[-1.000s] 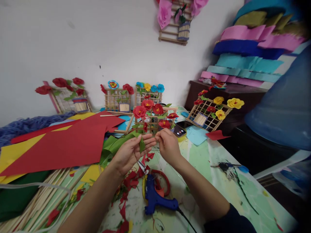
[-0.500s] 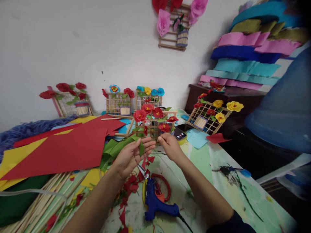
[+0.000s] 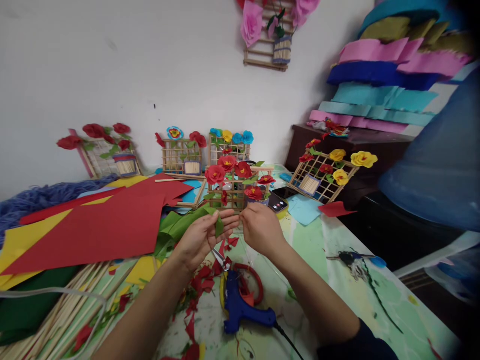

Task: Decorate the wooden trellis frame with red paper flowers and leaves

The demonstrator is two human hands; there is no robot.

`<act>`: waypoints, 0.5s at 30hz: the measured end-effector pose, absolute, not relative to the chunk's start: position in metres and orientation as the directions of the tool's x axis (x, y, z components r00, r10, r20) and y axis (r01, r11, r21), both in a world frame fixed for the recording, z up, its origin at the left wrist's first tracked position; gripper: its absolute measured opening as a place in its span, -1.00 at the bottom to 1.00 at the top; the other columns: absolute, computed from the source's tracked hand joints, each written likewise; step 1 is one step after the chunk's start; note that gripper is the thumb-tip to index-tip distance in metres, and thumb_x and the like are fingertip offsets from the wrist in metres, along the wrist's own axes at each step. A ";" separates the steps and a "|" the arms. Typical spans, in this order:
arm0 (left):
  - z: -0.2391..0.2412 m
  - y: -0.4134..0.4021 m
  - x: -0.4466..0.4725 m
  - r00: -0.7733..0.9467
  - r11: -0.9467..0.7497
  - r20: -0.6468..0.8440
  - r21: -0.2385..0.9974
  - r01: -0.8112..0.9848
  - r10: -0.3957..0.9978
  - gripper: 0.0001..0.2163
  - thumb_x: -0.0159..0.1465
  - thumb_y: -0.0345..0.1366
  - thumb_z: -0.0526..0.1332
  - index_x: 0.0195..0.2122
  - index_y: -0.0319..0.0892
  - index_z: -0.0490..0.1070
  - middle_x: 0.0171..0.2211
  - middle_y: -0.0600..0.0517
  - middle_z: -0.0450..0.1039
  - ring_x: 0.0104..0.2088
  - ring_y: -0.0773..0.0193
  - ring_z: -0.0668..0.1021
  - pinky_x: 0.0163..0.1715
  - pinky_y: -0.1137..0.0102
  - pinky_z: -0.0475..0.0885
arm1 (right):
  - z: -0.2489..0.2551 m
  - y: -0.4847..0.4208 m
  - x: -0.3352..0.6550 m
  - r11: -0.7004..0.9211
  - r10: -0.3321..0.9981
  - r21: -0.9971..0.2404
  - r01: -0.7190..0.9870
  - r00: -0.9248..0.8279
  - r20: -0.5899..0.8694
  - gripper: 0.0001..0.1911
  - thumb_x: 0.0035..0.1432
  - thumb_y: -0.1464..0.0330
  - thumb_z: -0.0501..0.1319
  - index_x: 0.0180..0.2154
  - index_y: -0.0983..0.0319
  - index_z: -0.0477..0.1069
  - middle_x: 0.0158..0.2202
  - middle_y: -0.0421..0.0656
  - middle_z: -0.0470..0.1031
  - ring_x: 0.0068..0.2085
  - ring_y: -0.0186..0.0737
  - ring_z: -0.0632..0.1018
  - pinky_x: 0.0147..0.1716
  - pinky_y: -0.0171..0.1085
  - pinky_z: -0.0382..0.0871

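My left hand (image 3: 198, 242) is palm up, with its thumb pressing a small green paper leaf (image 3: 219, 226) against the stretched fingers. Close by the left fingertips, my right hand (image 3: 262, 227) is closed in a pinch; whatever it may hold is hidden. Just behind both hands stands a bamboo lattice frame (image 3: 239, 202) bearing red paper flowers (image 3: 227, 163). On the table below lie a blue glue gun (image 3: 243, 312) and red-handled scissors (image 3: 258, 287), partly covered by it. Green crepe paper (image 3: 174, 227) spreads left of my left hand.
Red paper sheets (image 3: 101, 230) and thin sticks (image 3: 56, 310) cover the left side. Red paper scraps (image 3: 193, 300) lie by the glue gun. A phone (image 3: 277, 202) and another flower lattice (image 3: 322, 175) are at the right. Crepe paper rolls (image 3: 378, 95) are stacked on a dark cabinet (image 3: 348, 142).
My right hand has turned and shifted slightly left, so its fingers are nearer the left fingertips. My left hand keeps the leaf in nearly the same place. The view has shifted slightly.
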State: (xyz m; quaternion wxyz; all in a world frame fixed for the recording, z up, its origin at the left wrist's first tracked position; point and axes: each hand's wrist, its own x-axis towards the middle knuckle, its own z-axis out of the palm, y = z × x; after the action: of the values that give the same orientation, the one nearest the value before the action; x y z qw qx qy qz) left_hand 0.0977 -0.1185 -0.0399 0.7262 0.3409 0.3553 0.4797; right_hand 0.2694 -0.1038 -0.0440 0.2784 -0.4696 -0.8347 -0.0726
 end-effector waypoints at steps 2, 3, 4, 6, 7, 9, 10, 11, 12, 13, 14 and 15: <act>-0.041 -0.118 0.099 0.280 0.299 -0.185 0.844 -0.446 0.942 -0.72 0.35 -0.33 0.03 -0.08 -0.35 0.46 -0.05 -0.25 0.51 -0.03 0.12 0.56 -0.09 0.37 0.48 | -0.045 -0.104 0.268 0.523 0.735 -0.046 0.851 -0.423 0.530 -0.85 0.14 0.46 0.09 -0.40 0.30 0.43 -0.36 -0.03 0.45 -0.26 -0.10 0.44 -0.28 -0.22 0.21; -0.041 -0.118 0.100 0.278 0.297 -0.186 0.847 -0.440 0.942 -0.72 0.35 -0.33 0.03 -0.07 -0.35 0.46 -0.04 -0.25 0.51 -0.03 0.12 0.55 -0.09 0.37 0.47 | -0.046 -0.103 0.267 0.513 0.736 -0.037 0.857 -0.418 0.533 -0.85 0.14 0.46 0.09 -0.39 0.30 0.42 -0.35 -0.02 0.44 -0.26 -0.10 0.43 -0.28 -0.21 0.20; -0.041 -0.119 0.100 0.277 0.299 -0.190 0.850 -0.433 0.942 -0.72 0.35 -0.32 0.03 -0.07 -0.35 0.46 -0.04 -0.25 0.51 -0.03 0.12 0.55 -0.08 0.36 0.47 | -0.047 -0.102 0.267 0.500 0.743 -0.049 0.865 -0.399 0.538 -0.86 0.14 0.45 0.09 -0.38 0.30 0.42 -0.34 -0.02 0.44 -0.26 -0.10 0.43 -0.28 -0.22 0.20; -0.042 -0.119 0.101 0.281 0.309 -0.202 0.855 -0.417 0.938 -0.72 0.34 -0.32 0.05 -0.07 -0.35 0.46 -0.05 -0.25 0.51 -0.04 0.12 0.56 -0.07 0.34 0.47 | -0.048 -0.097 0.269 0.461 0.768 -0.107 0.881 -0.335 0.546 -0.86 0.15 0.47 0.08 -0.37 0.30 0.41 -0.33 -0.01 0.44 -0.26 -0.11 0.43 -0.29 -0.22 0.20; -0.042 -0.120 0.101 0.288 0.314 -0.205 0.856 -0.411 0.935 -0.72 0.34 -0.31 0.06 -0.07 -0.35 0.46 -0.05 -0.26 0.51 -0.05 0.11 0.57 -0.05 0.32 0.46 | -0.048 -0.095 0.271 0.441 0.782 -0.148 0.885 -0.298 0.547 -0.85 0.16 0.47 0.07 -0.37 0.30 0.40 -0.32 -0.01 0.44 -0.26 -0.11 0.43 -0.29 -0.22 0.20; -0.043 -0.120 0.101 0.305 0.317 -0.199 0.856 -0.409 0.931 -0.71 0.33 -0.30 0.08 -0.07 -0.36 0.47 -0.05 -0.28 0.51 -0.06 0.08 0.57 -0.03 0.29 0.44 | -0.048 -0.091 0.274 0.424 0.810 -0.264 0.866 -0.231 0.539 -0.85 0.16 0.48 0.06 -0.38 0.29 0.40 -0.34 -0.03 0.43 -0.28 -0.13 0.42 -0.30 -0.23 0.21; -0.044 -0.120 0.101 0.314 0.317 -0.194 0.855 -0.411 0.929 -0.72 0.32 -0.29 0.09 -0.08 -0.36 0.47 -0.06 -0.28 0.51 -0.06 0.08 0.57 -0.02 0.28 0.44 | -0.047 -0.089 0.276 0.439 0.818 -0.338 0.832 -0.214 0.535 -0.84 0.17 0.48 0.06 -0.39 0.28 0.40 -0.35 -0.06 0.43 -0.29 -0.15 0.42 -0.30 -0.25 0.22; -0.044 -0.120 0.102 0.320 0.319 -0.193 0.854 -0.410 0.927 -0.72 0.31 -0.29 0.10 -0.08 -0.35 0.48 -0.06 -0.28 0.51 -0.06 0.08 0.57 -0.02 0.28 0.44 | -0.047 -0.089 0.277 0.467 0.821 -0.418 0.779 -0.208 0.531 -0.84 0.18 0.48 0.07 -0.38 0.27 0.40 -0.36 -0.09 0.43 -0.29 -0.18 0.43 -0.30 -0.26 0.23; -0.045 -0.120 0.102 0.324 0.320 -0.192 0.855 -0.409 0.926 -0.73 0.31 -0.29 0.11 -0.09 -0.35 0.49 -0.06 -0.27 0.52 -0.06 0.08 0.57 -0.02 0.29 0.44 | -0.046 -0.089 0.277 0.499 0.822 -0.492 0.713 -0.208 0.531 -0.84 0.19 0.48 0.07 -0.38 0.26 0.41 -0.37 -0.12 0.43 -0.29 -0.20 0.43 -0.30 -0.28 0.23; -0.045 -0.120 0.102 0.327 0.321 -0.192 0.856 -0.406 0.925 -0.73 0.31 -0.29 0.12 -0.10 -0.34 0.49 -0.07 -0.26 0.52 -0.06 0.09 0.57 -0.03 0.30 0.45 | -0.045 -0.090 0.277 0.526 0.820 -0.554 0.646 -0.212 0.532 -0.84 0.19 0.47 0.08 -0.37 0.25 0.41 -0.37 -0.14 0.44 -0.29 -0.22 0.44 -0.30 -0.29 0.24; -0.046 -0.120 0.103 0.332 0.318 -0.186 0.857 -0.405 0.925 -0.74 0.30 -0.29 0.13 -0.12 -0.34 0.50 -0.07 -0.25 0.52 -0.06 0.09 0.57 -0.04 0.30 0.46 | -0.045 -0.091 0.276 0.543 0.819 -0.598 0.589 -0.215 0.532 -0.86 0.19 0.47 0.10 -0.36 0.25 0.42 -0.37 -0.15 0.44 -0.29 -0.24 0.44 -0.29 -0.30 0.25; -0.047 -0.121 0.103 0.338 0.313 -0.177 0.858 -0.407 0.924 -0.75 0.30 -0.28 0.14 -0.13 -0.33 0.51 -0.08 -0.25 0.53 -0.06 0.09 0.57 -0.05 0.30 0.46 | -0.044 -0.092 0.275 0.551 0.819 -0.627 0.550 -0.215 0.531 -0.87 0.18 0.47 0.12 -0.36 0.24 0.43 -0.37 -0.16 0.44 -0.29 -0.25 0.44 -0.29 -0.30 0.25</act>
State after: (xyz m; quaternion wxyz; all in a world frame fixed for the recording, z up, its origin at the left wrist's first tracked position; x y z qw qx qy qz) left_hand 0.1033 -0.1206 -0.0466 0.7301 0.3684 0.3513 0.4558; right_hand 0.2754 -0.0917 -0.0443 0.4377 -0.4481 -0.7642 0.1537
